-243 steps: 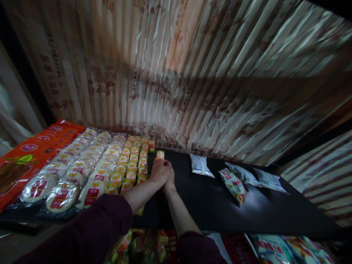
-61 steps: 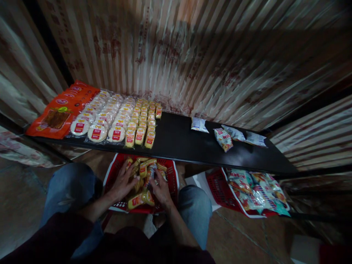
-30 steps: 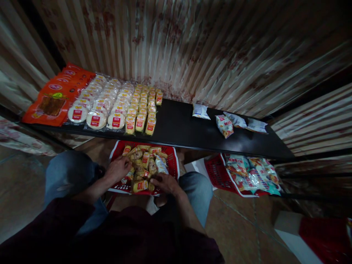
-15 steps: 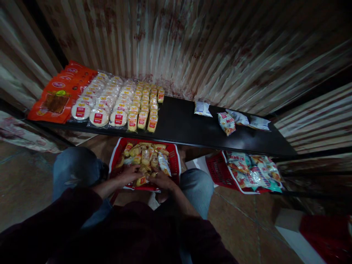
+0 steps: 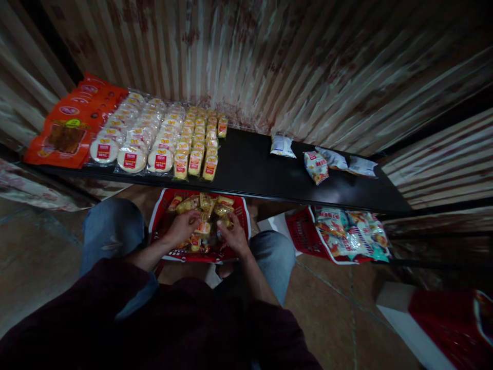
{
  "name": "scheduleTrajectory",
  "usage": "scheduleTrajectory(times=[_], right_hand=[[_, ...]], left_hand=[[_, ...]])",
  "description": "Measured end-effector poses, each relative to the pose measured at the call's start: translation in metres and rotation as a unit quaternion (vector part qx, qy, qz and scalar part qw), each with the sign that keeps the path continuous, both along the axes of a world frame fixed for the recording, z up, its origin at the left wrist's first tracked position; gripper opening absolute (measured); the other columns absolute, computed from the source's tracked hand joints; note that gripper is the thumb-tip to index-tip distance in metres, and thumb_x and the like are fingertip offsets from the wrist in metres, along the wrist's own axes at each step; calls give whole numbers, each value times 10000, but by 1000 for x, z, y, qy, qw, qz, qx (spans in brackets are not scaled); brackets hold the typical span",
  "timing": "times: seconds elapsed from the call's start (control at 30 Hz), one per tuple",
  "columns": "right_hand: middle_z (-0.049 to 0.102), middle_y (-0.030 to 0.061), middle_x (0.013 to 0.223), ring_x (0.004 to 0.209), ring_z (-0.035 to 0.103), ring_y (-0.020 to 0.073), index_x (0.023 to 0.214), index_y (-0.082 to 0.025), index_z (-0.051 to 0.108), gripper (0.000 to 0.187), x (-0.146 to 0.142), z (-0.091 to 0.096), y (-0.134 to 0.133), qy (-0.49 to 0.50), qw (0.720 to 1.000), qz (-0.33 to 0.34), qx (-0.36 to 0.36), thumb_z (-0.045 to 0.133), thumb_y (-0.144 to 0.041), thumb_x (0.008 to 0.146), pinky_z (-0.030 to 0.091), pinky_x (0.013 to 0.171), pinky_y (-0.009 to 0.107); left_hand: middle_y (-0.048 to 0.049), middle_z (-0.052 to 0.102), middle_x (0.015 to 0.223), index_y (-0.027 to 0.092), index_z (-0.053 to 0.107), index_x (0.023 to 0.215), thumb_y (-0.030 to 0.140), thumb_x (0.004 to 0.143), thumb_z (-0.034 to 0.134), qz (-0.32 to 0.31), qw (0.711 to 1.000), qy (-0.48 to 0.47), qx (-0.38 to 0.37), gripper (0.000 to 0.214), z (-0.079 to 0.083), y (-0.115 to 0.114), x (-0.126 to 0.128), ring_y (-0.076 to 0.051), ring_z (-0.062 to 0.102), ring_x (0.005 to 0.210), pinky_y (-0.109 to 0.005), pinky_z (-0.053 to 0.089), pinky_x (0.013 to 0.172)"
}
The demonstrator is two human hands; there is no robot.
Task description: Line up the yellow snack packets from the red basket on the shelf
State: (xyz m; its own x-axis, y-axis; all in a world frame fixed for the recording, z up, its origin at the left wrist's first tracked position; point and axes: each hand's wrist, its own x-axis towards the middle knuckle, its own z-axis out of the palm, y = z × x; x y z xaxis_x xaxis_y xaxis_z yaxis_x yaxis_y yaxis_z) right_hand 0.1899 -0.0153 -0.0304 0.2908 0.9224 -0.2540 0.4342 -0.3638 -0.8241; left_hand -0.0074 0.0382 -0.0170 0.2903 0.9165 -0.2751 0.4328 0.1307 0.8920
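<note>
Packets (image 5: 203, 227), yellow-wrapped, lie heaped in a red basket (image 5: 242, 209) below the black shelf (image 5: 250, 167). I see the left hand (image 5: 183, 228) curled, the right hand (image 5: 234, 235) bent among them; whether either grips, I cannot tell. Loosely piled, they could slide if one is tugged.

Bare forearms (image 5: 148, 255) angled inward, left fingers (image 5: 193, 214) curled, right fingers (image 5: 233, 222) bent nearby
</note>
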Motion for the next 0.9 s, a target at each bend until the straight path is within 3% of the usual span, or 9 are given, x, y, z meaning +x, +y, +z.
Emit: scheduleTrajectory(times=[0.13, 0.23, 0.33, 0.4, 0.5, 0.63, 0.7, 0.77, 0.9], right_hand=[[472, 162, 1361, 1281, 418, 287, 1335, -155, 435, 690, 1, -4, -1, -185, 977, 51, 96, 655, -405, 731, 351, 1058, 469], [462, 171, 1357, 1262, 412, 302, 1260, -136, 524, 546, 1, 1, -2, -269, 953, 65, 123, 625, -315, 754, 336, 1056, 477], [614, 131, 1124, 1061, 555, 243, 1041, -162, 654, 275, -2, 7, -6, -251, 954, 97, 134, 522, -283, 831, 425, 961, 382], [672, 76, 924, 868, 619, 185, 934, -185, 675, 250, -6, 9, -10, -173, 967, 158, 104, 464, -307, 874, 479, 833, 295], [708, 14, 850, 774, 646, 148, 933, -206, 692, 282, -12, 7, -17, -51, 952, 301, -6, 465, -366, 882, 486, 733, 237], [729, -3, 947, 865, 660, 165, 986, -258, 708, 271, -21, -1, -21, -83, 887, 432, -139, 496, -374, 866, 467, 749, 244], [724, 9, 995, 908, 656, 178, 1000, -261, 701, 255, -25, -4, -19, -123, 877, 440, -152, 514, -355, 856, 459, 770, 252], [717, 29, 1024, 940, 649, 190, 1008, -240, 688, 246, -28, -5, -16, -150, 884, 417, -145, 522, -332, 851, 454, 791, 262], [678, 99, 1112, 1013, 619, 201, 1105, -170, 625, 298, -23, -6, -9, -197, 916, 326, -126, 441, -270, 893, 435, 851, 285]], left_hand=[[-68, 662, 1064, 179, 642, 1031, 235, 815, 535, -38, 984, 80, 152, 247, -2, 4, -7, -192, 614, 999, -345, 461, 953], [-90, 595, 1183, 182, 651, 1048, 200, 785, 585, -55, 955, 157, 245, 272, -13, 4, -16, -238, 525, 1134, -412, 412, 1022], [-100, 555, 1236, 180, 654, 1044, 203, 791, 589, -90, 934, 200, 283, 262, -21, -2, -21, -258, 468, 1182, -441, 396, 1036], [-106, 546, 1242, 169, 632, 1088, 198, 814, 556, -105, 929, 210, 286, 285, -18, -7, -23, -241, 470, 1176, -405, 412, 1023], [-108, 578, 1176, 164, 614, 1109, 227, 843, 512, -105, 921, 256, 274, 291, -1, -10, -28, -223, 505, 1128, -355, 431, 987], [-96, 667, 911, 174, 665, 896, 286, 883, 398, -165, 907, 366, 131, 290, 17, -10, -42, -221, 619, 891, -329, 479, 792], [-62, 686, 809, 189, 669, 811, 283, 865, 407, -251, 900, 354, 46, 284, 14, -11, -49, -195, 640, 784, -286, 463, 714], [-37, 695, 778, 198, 667, 769, 262, 833, 441, -314, 896, 313, 17, 243, 6, -15, -52, -176, 642, 759, -254, 443, 691], [-15, 716, 825, 200, 651, 944, 249, 818, 450, -307, 927, 215, 12, 242, -11, -21, -49, -149, 635, 755, -225, 441, 690]])
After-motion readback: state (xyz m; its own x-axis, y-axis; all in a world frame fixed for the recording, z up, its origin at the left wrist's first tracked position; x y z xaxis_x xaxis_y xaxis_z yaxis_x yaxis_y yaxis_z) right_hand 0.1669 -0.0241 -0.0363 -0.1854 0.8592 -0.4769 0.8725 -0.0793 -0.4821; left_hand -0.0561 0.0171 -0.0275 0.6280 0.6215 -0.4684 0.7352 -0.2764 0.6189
